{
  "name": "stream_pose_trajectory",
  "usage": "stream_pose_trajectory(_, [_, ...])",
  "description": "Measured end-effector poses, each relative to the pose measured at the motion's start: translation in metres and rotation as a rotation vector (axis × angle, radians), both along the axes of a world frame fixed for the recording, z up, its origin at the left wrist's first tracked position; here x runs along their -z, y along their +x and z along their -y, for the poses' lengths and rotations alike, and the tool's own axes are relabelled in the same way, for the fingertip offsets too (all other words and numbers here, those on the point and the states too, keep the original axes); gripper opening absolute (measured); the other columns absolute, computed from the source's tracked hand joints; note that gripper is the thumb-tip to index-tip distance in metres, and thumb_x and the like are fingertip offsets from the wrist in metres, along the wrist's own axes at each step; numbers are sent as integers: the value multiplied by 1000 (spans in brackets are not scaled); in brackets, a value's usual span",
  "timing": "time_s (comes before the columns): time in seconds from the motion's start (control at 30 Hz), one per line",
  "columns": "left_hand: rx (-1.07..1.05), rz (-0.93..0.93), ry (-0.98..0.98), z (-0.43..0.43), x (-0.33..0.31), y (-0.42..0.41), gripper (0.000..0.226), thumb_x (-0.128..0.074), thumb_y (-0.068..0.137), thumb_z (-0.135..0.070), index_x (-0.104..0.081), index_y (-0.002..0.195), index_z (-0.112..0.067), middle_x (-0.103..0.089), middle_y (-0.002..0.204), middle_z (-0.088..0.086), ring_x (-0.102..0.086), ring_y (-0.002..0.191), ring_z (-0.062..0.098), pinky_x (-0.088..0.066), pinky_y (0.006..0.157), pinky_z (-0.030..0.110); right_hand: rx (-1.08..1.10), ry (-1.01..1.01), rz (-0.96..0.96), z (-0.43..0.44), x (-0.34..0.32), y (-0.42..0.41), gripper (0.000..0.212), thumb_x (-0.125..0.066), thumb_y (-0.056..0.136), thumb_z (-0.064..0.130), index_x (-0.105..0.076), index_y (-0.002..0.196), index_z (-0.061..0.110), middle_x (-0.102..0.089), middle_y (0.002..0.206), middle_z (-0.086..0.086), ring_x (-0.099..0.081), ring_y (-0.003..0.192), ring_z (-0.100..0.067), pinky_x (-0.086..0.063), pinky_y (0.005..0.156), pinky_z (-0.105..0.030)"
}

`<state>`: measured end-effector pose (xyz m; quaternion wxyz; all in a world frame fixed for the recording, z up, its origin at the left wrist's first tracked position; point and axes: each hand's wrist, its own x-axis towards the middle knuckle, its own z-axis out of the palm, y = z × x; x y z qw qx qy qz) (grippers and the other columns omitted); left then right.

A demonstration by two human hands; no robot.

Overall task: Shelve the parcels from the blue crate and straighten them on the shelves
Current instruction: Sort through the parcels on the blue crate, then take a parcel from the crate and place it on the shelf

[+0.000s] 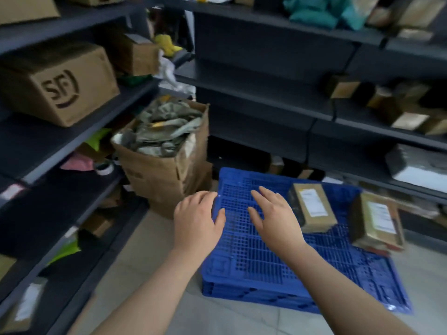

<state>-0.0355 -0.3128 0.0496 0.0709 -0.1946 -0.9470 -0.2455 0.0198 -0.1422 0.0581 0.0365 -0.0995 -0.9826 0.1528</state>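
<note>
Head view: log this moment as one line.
phase: hands at blue crate | left hand: open, empty | right hand: open, empty | in crate: left parcel, right parcel

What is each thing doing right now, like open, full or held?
Left hand: open, holding nothing.
Right hand: open, holding nothing.
Blue crate: on floor, two parcels on it.
Left parcel: sealed, label up, not held.
Right parcel: sealed, label up, not held.
Brown box: open, stuffed full.

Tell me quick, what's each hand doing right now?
Left hand: open, holding nothing.
Right hand: open, holding nothing.
</note>
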Motion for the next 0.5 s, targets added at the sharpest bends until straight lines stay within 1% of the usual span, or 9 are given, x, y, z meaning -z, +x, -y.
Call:
stream_pose_trajectory(0.13, [114, 113, -18, -72, 21, 13, 46, -51, 92, -43, -51, 133, -22, -54, 132, -5, -51, 119, 19, -38, 100, 36, 145, -38, 95, -72, 17, 31, 52, -37, 100, 40, -30, 147, 21, -26, 154, -1, -22, 142, -19, -20, 116, -33])
stream_pose_trajectory(0.3, [243, 204, -87, -151, 48, 11, 50, -45, 94, -46, -42, 140, -25, -48, 138, -7, -45, 125, 17, -35, 106, 36, 290, -72, 149, -147, 43, 51, 50, -38, 99, 39, -34, 145, 21, -31, 152, -2, -30, 137, -22, -30, 111, -38])
stream_pose_trajectory(0.4, [300, 233, -144, -197, 63, 1, 51, -43, 95, -47, -40, 141, -25, -46, 139, -7, -44, 125, 18, -35, 106, 37, 348, -72, 177, -186, 56, 52, 48, -39, 99, 36, -35, 144, 19, -32, 151, -4, -33, 135, -24, -32, 110, -39])
stream_pose_trajectory(0.5, [355, 264, -200, -240, 78, -13, 52, -42, 95, -47, -38, 142, -25, -46, 140, -6, -44, 126, 19, -35, 107, 37, 400, -71, 199, -224, 67, 48, 46, -39, 100, 33, -35, 144, 18, -32, 151, -6, -32, 136, -25, -30, 110, -36])
